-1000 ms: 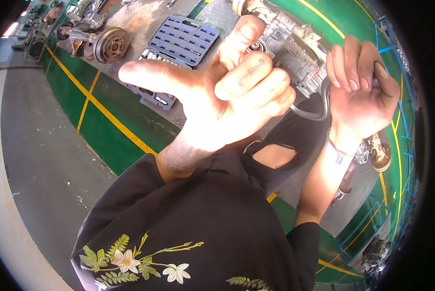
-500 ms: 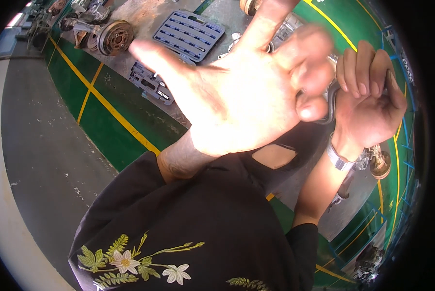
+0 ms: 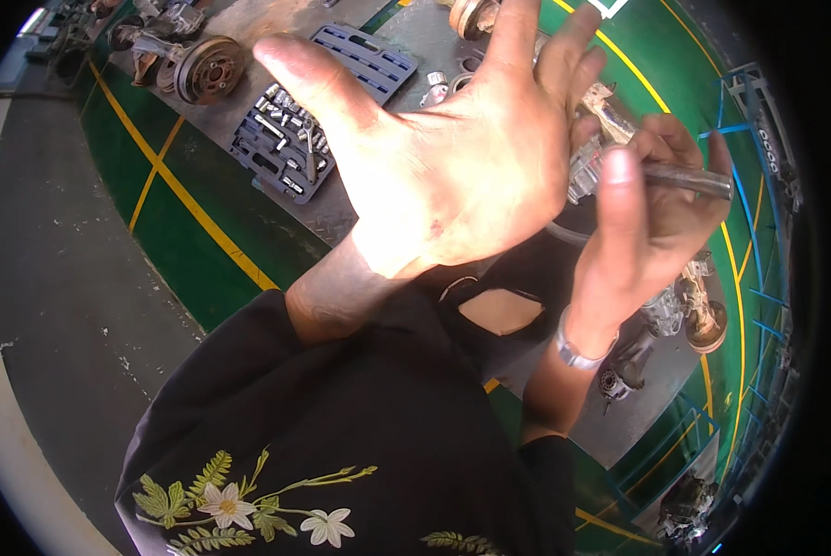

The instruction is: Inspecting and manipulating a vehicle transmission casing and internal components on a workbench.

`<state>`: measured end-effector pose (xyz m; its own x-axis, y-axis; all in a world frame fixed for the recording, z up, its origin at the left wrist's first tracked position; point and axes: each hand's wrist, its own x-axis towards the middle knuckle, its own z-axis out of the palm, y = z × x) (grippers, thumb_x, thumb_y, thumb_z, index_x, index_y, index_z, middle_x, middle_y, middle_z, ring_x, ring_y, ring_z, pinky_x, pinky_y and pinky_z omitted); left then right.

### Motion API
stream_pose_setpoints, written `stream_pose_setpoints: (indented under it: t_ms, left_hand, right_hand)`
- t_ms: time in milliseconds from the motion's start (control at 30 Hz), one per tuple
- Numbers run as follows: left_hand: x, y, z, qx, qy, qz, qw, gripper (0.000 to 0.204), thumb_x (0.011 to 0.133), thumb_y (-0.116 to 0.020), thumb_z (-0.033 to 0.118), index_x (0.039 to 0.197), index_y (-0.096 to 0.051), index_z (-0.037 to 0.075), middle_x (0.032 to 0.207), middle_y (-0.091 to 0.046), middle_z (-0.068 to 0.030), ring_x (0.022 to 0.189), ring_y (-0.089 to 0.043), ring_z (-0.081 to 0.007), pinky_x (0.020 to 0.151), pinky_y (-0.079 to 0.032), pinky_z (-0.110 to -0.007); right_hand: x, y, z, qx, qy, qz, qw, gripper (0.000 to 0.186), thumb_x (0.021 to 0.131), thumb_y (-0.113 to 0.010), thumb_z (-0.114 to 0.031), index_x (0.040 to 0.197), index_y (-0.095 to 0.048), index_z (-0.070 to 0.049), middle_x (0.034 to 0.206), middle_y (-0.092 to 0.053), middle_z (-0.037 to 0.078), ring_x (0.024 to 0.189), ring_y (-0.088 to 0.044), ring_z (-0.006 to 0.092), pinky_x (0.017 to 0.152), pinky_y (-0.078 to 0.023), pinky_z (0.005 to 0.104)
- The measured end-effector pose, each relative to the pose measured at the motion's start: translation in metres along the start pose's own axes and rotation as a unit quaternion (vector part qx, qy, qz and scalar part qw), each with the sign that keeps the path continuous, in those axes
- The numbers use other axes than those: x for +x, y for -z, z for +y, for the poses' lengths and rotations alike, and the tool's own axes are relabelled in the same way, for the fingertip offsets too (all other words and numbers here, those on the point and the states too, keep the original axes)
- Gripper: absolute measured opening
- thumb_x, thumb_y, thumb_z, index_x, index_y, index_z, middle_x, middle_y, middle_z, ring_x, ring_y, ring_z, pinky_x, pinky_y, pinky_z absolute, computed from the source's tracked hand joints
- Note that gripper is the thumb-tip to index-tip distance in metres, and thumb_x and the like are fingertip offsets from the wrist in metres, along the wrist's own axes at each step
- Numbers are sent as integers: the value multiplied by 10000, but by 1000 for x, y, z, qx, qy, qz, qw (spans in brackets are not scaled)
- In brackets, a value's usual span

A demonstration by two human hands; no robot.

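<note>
Left hand [image 3: 457, 171] is spread wide, palm toward the camera and strongly overlit; thumb points to the upper left, the other digits run toward the top edge. Nothing is seen in its palm. Right hand [image 3: 642, 246] is raised just beside it, partly closed on a bar [image 3: 698, 181]: thumb upright on the near side, the other digits curled behind. Bar is grey metal, close to level, its right end projecting beyond the thumb; its left end is lost behind the digits, so contact with the left hand cannot be told. Some blur on the right thumb. Watch [image 3: 579, 350], silver, sits on the right wrist. Case [image 3: 392, 67] lies open beyond the left thumb, lid farther off; sockets [image 3: 290, 125] and other bright tools lie loosely in its near half. Drum [image 3: 209, 74], rusty, stands to the left of the case. Housing [image 3: 584, 176], pale metal, shows partly between the two hands, lower down. Below the left forearm, black top [image 3: 341, 398] bears embroidered flowers [image 3: 225, 505]. Floor [image 3: 207, 246] at left is green with yellow lines; rack [image 3: 763, 218], blue, stands at far right.
</note>
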<state>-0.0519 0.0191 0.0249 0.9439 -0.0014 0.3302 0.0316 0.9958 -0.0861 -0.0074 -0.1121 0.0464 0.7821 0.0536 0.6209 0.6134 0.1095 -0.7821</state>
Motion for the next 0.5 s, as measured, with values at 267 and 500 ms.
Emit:
stream_pose_setpoints:
  t_ms: [267, 500]
  left_hand:
    - [4, 8, -4, 2, 0, 1, 1000, 651, 802, -520, 688, 1185, -441, 168, 1013, -359, -31, 945, -322, -159, 855, -274, -377]
    - [11, 13, -17, -17, 10, 17, 1000, 725, 796, -472, 723, 1241, -404, 155, 1107, -331, -52, 1033, -287, -177, 911, -241, -395]
  right_hand:
    - [-3, -1, -10, -51, 22, -59, 997, 1287, 534, -909, -73, 1421, 13, 67, 1344, -331, 293, 1095, -506, 299, 983, -427, 399]
    - [-6, 7, -3, -73, -71, -164, 981, 1318, 407, -913, -119, 1366, -51, 150, 1301, -344, 291, 1191, -461, 306, 1012, -413, 441]
